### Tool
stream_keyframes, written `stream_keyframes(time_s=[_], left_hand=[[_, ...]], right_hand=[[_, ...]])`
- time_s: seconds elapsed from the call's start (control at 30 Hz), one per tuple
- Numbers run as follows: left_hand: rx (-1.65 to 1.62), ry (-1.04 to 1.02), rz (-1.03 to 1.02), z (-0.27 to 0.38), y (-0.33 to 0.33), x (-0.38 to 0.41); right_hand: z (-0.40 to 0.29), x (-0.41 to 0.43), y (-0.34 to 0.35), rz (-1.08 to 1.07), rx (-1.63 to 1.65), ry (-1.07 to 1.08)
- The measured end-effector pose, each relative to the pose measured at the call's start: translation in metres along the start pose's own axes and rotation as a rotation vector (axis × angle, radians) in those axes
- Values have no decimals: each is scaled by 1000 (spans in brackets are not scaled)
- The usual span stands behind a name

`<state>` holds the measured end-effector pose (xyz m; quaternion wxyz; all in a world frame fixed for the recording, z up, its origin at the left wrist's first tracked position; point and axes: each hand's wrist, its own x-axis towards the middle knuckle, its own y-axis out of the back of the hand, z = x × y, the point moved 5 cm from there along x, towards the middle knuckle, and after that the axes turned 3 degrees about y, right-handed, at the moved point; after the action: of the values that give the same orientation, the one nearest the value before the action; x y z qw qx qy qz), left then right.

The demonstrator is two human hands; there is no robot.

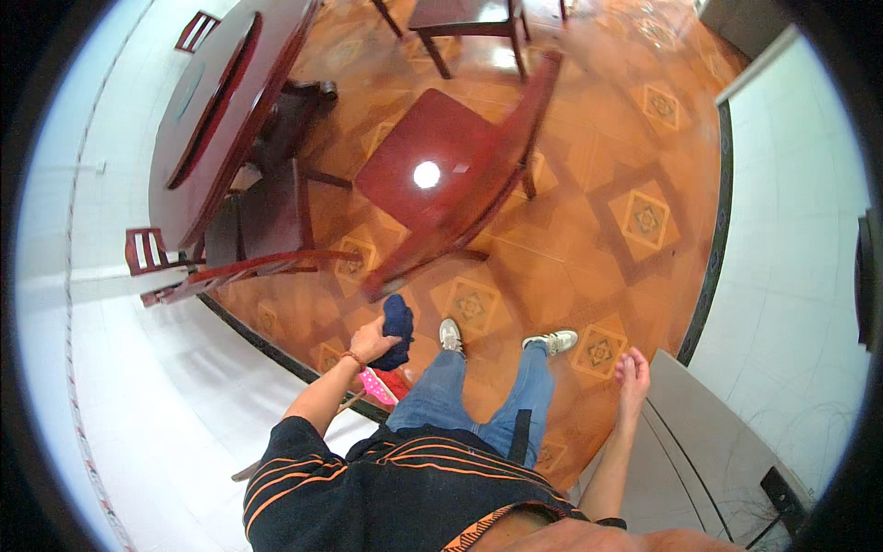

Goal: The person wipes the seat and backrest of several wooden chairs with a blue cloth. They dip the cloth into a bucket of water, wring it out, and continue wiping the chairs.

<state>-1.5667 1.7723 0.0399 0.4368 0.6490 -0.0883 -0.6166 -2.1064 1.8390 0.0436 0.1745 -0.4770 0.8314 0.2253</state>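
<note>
My left hand (372, 343) grips a bunched dark navy cloth (396, 333) out in front of my left thigh. Just beyond the cloth is the lower end of the curved backrest of a red-brown wooden chair (421, 155); whether they touch I cannot tell. On the right, my right hand (632, 372) hangs at my side with nothing in it, its fingers loosely bent. Next to it is the edge of a grey cabinet-like surface (697, 428). Both my feet, in pale sneakers (451, 335), stand on the tiled floor (552, 290).
A round dark wooden table (207, 138) with a raised turntable stands at the left, with another chair (269, 214) against it. Another chair (462, 17) is farther off. White tiled walls run along both sides. A pink dotted item (378, 388) and a wooden stick (248, 472) are by my left leg.
</note>
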Motion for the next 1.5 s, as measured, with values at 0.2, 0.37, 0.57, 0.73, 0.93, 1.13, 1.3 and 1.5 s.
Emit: stream_keyframes(time_s=[0.2,0.37,0.57,0.73,0.93,1.13,1.3,1.5], left_hand=[[-824,-117,68,-123,30,64],[-454,-264,410,-52,127,116],[-284,-733,561,83,90,165],[-174,-730,411,137,4,209],[44,-1007,368,115,30,254],[141,-723,671,40,172,366],[-48,-448,634,18,193,395],[56,-510,602,41,159,374]], right_hand=[[-183,2,-164,-123,23,428],[-332,10,-272,-72,-28,635],[-337,29,-306,-265,-42,595],[-339,13,-314,-226,-66,554],[-345,14,-302,-91,-253,540],[-350,12,-312,-10,-339,441],[-352,13,-307,58,-478,342],[-352,12,-322,182,-344,211]])
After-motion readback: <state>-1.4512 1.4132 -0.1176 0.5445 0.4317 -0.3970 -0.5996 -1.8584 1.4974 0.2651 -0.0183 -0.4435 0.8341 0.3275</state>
